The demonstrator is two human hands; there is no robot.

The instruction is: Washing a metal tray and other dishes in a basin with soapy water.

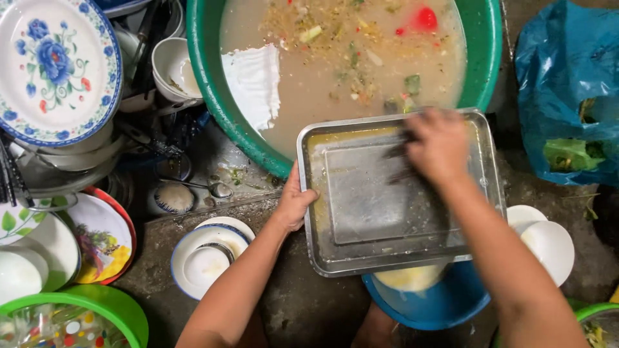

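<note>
Our left hand [295, 205] grips the left rim of the rectangular stainless-steel tray [361, 200], thumb hooked over the edge. Our right hand [438, 145] presses down inside the tray near its far right corner, fingers curled around something dark; it is too blurred to tell what. We hold the tray level between both hands, its far edge overlapping the rim of the big round green plastic basin [213, 84]. That basin is full of murky beige water with floating food scraps, a red piece and a white cloth or foam patch at its left side. Under the near edge of the tray sits a blue plastic bowl [438, 306] with something pale yellow in it.

Just beside our left forearm lies a white dish with a blue rim [196, 267], with a small bowl resting inside. Farther left we see stacked patterned plates, and above them a large white plate with blue flowers [55, 64] on a pile of crockery. To our right rest two small white saucers [548, 241], and beyond them a blue plastic bag [554, 64] holding green leaves. A green plastic bowl [109, 309] sits at lower left.
</note>
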